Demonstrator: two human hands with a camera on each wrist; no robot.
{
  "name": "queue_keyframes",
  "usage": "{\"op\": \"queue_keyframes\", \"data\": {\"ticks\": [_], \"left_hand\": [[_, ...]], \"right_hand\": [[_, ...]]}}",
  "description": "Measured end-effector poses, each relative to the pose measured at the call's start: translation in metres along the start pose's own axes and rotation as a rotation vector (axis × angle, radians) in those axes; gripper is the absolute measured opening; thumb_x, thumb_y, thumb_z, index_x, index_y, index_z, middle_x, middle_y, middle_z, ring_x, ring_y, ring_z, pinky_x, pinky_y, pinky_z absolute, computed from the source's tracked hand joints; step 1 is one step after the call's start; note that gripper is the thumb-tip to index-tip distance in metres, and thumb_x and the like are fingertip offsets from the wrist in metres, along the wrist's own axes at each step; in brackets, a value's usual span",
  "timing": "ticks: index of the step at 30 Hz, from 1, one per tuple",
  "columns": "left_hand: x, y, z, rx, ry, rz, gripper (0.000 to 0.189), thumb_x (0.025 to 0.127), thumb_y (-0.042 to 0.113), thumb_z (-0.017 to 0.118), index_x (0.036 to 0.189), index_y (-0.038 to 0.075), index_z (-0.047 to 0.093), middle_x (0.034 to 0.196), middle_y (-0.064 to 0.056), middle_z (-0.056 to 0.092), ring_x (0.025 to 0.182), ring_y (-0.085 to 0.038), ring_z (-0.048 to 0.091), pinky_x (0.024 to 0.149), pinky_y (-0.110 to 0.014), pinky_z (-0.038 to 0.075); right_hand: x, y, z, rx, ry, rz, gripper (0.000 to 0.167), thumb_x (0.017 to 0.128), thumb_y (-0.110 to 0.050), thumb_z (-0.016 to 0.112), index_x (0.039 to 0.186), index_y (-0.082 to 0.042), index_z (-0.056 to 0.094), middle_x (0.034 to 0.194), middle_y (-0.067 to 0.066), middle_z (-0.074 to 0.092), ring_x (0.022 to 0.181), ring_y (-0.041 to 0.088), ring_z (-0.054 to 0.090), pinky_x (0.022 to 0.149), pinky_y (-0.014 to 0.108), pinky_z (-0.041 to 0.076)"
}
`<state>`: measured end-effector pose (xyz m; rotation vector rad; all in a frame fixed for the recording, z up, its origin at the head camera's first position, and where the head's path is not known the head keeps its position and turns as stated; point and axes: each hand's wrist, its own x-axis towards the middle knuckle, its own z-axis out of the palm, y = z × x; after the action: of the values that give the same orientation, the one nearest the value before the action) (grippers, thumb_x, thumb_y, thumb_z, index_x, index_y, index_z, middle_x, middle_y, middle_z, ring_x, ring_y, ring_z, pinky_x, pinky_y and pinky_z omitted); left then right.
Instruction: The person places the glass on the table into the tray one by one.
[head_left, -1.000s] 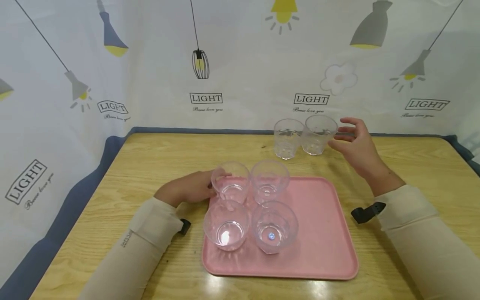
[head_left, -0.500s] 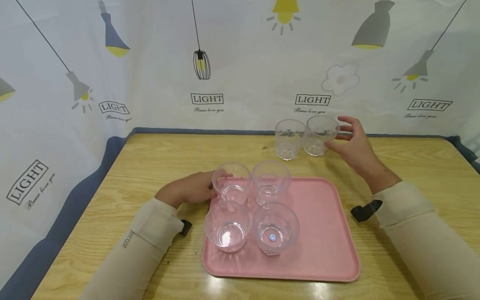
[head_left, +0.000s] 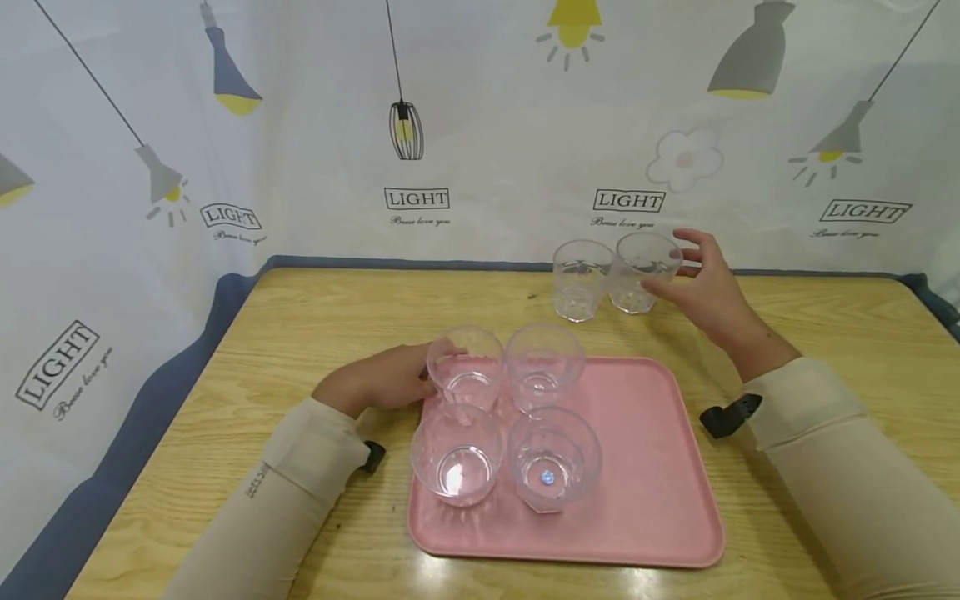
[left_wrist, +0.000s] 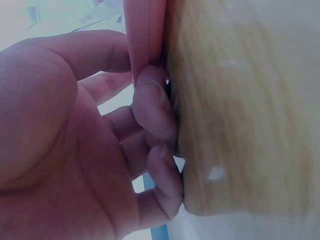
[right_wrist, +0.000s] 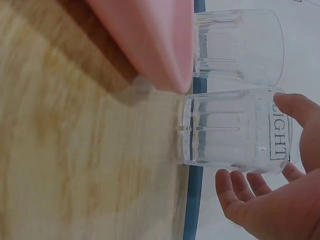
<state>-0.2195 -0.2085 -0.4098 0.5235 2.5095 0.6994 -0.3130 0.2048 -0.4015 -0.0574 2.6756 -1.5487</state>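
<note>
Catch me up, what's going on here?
A person is working with clear tumblers and a pink tray. The left hand holds the left edge of the pink tray, where four clear tumblers stand upright on its left part. The right hand is around the right-hand tumbler at the back of the wooden table; whether it grips firmly is unclear. Another tumbler stands just left of that one.
</note>
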Motion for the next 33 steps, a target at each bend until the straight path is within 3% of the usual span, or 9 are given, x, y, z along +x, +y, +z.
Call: {"op": "queue_keyframes", "data": {"ticks": [5,20,24,29,33], "left_hand": [[-0.0002,0.0005,-0.0007,-0.003,0.002,0.011,0.048,0.102,0.025,0.056,0.149,0.019,0.045,0.147,-0.009,0.054,0.138,-0.029,0.048,0.118,-0.052,0.035],[0.0005,0.0018,0.0003,-0.007,-0.004,0.020,0.052,0.102,0.024,0.055,0.152,0.025,0.041,0.149,-0.008,0.052,0.139,-0.029,0.047,0.119,-0.053,0.033],[-0.0005,0.0042,0.0007,0.004,-0.002,0.030,0.052,0.103,0.023,0.055,0.152,0.023,0.041,0.148,-0.009,0.052,0.138,-0.030,0.048,0.118,-0.053,0.034],[-0.0007,0.0025,0.0028,-0.005,0.002,0.046,0.053,0.103,0.026,0.054,0.153,0.020,0.040,0.151,-0.009,0.050,0.141,-0.030,0.046,0.119,-0.053,0.033],[0.0002,0.0017,0.0025,0.003,0.007,0.062,0.054,0.103,0.026,0.054,0.154,0.018,0.040,0.152,-0.010,0.049,0.142,-0.031,0.044,0.119,-0.052,0.033]], "right_hand": [[0.0020,0.0009,0.0013,0.004,-0.029,0.015,0.104,0.086,-0.044,0.077,0.161,-0.022,0.008,0.159,0.020,0.025,0.138,0.037,0.037,0.103,0.054,0.044],[0.0096,0.0075,0.0026,-0.032,-0.124,0.021,0.110,0.089,-0.043,0.074,0.162,-0.021,-0.007,0.165,0.016,0.020,0.138,0.037,0.033,0.104,0.056,0.041],[0.0079,0.0079,0.0032,-0.035,-0.102,0.008,0.109,0.088,-0.044,0.074,0.162,-0.018,-0.001,0.163,0.015,0.027,0.143,0.039,0.031,0.103,0.055,0.041],[0.0053,0.0077,0.0047,-0.030,-0.040,-0.003,0.106,0.086,-0.045,0.077,0.161,-0.014,0.008,0.158,0.016,0.034,0.139,0.036,0.036,0.094,0.044,0.045],[0.0006,0.0028,0.0003,-0.047,0.023,-0.003,0.107,0.084,-0.046,0.078,0.160,-0.013,0.011,0.156,0.017,0.036,0.139,0.038,0.037,0.096,0.047,0.046]]}}
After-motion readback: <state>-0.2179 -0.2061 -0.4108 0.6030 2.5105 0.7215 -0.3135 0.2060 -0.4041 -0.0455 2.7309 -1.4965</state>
